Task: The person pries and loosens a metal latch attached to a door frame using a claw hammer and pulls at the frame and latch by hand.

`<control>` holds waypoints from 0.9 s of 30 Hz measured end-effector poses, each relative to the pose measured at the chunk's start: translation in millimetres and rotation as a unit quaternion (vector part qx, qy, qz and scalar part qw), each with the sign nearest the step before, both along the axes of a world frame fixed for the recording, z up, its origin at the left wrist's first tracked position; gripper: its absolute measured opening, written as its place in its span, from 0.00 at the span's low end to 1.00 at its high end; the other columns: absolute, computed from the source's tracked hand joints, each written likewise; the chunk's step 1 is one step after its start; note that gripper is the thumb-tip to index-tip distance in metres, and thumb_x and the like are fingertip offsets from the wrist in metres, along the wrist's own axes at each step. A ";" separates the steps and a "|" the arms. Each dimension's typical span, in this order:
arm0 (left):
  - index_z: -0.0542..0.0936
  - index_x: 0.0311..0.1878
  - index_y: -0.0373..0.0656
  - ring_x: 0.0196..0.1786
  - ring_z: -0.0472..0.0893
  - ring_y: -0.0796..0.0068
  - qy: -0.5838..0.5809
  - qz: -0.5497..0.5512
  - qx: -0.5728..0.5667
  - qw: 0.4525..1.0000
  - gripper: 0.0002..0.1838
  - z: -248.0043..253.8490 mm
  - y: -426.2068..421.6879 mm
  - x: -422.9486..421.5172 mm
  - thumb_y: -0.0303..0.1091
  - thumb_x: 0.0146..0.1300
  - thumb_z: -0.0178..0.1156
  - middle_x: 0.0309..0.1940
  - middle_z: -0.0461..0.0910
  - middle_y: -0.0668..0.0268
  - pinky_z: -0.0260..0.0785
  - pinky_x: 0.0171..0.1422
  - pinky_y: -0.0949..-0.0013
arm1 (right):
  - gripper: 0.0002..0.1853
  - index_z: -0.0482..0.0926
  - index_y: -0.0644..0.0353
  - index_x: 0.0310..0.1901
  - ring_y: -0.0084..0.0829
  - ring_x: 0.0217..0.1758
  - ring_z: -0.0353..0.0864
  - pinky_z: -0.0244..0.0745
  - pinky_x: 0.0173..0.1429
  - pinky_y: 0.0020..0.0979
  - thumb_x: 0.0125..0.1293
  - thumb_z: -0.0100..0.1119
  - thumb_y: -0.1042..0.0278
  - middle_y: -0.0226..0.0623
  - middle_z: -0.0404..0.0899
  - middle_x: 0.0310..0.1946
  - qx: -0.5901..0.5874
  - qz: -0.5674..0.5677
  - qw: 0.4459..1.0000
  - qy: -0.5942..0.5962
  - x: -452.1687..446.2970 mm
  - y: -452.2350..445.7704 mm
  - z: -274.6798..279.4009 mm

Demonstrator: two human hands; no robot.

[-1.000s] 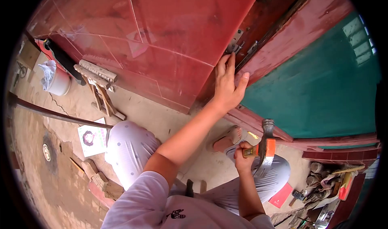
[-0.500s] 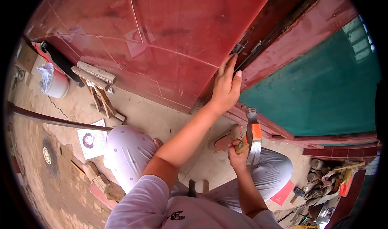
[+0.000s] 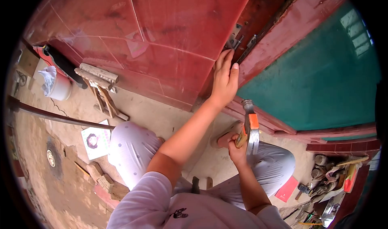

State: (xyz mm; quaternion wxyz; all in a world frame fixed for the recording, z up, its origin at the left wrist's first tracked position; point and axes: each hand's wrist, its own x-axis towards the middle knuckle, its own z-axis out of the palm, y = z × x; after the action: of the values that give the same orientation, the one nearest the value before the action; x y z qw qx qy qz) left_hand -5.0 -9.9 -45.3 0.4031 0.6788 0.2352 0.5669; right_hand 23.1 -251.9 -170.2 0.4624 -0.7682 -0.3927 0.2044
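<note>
My left hand (image 3: 224, 77) is raised to the gap between the red tiled wall (image 3: 173, 22) and the pink door frame (image 3: 283, 30). Its fingers are stretched out, with the tips touching or just below a metal hinge (image 3: 234, 42); whether they pinch any small piece is hidden. A pin-like metal part (image 3: 254, 39) shows just right of the hinge. Lower down, over my right knee, my right hand (image 3: 237, 150) is closed around the handle of a claw hammer (image 3: 252, 134). The hammer has a grey metal head and orange sides, and is held apart from the hinge.
A green door panel (image 3: 311, 87) lies to the right. On the left are a small wooden stool (image 3: 103, 95), a white bucket (image 3: 60, 87) and a printed sheet (image 3: 96, 142). Bricks (image 3: 107, 182) lie at lower left, and a pile of odds and ends (image 3: 323, 176) at lower right.
The view has shifted slightly, and more of the hinge shows above my left fingertips. My right hand still holds the hammer in nearly the same place.
</note>
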 end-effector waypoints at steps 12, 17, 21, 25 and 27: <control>0.67 0.63 0.32 0.64 0.66 0.48 0.077 -0.015 -0.054 0.995 0.22 32.8 -1.7 -11.3 0.30 0.67 0.44 0.61 0.66 0.47 0.57 0.68 0.59 | 0.09 0.74 0.65 0.23 0.22 0.17 0.69 0.66 0.24 0.30 0.58 0.58 0.69 0.30 0.69 0.12 -0.021 -0.066 0.980 0.188 -23.1 15.5 8.9; 0.67 0.64 0.33 0.66 0.65 0.51 0.115 -0.021 -0.060 0.991 0.24 34.6 3.2 -12.7 0.27 0.64 0.47 0.62 0.66 0.48 0.55 0.70 0.63 | 0.09 0.73 0.63 0.22 0.20 0.14 0.64 0.58 0.20 0.28 0.58 0.56 0.71 0.27 0.66 0.12 -0.031 -0.070 0.962 0.262 -24.1 15.6 14.8; 0.63 0.65 0.29 0.64 0.65 0.46 0.125 -0.033 -0.077 0.989 0.29 36.5 3.9 -9.7 0.24 0.57 0.47 0.59 0.66 0.41 0.57 0.69 0.58 | 0.09 0.73 0.62 0.21 0.21 0.15 0.63 0.58 0.21 0.28 0.57 0.56 0.71 0.27 0.65 0.12 -0.042 -0.067 0.968 0.237 -16.2 10.4 -5.0; 0.61 0.68 0.30 0.64 0.65 0.45 0.209 -0.069 -0.151 0.964 0.34 56.5 4.0 -18.8 0.24 0.54 0.48 0.59 0.66 0.39 0.57 0.69 0.58 | 0.10 0.72 0.62 0.19 0.20 0.16 0.63 0.59 0.22 0.28 0.56 0.56 0.71 0.26 0.66 0.13 -0.068 -0.062 0.975 0.202 -20.0 6.1 -11.0; 0.62 0.69 0.40 0.43 0.79 0.51 0.219 -0.058 -0.132 0.965 0.31 49.6 11.7 -17.5 0.29 0.60 0.45 0.43 0.77 0.43 0.69 0.50 0.58 | 0.11 0.72 0.62 0.19 0.20 0.17 0.64 0.59 0.22 0.28 0.56 0.56 0.71 0.26 0.67 0.13 -0.083 -0.053 0.974 0.202 -21.4 3.8 -12.3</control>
State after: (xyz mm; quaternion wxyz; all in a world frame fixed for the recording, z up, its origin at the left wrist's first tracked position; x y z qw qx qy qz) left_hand -22.5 1.8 4.4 0.4600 0.7397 0.3503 0.3443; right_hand 1.6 -248.1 -182.4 0.4774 -0.7663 -0.2313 0.3623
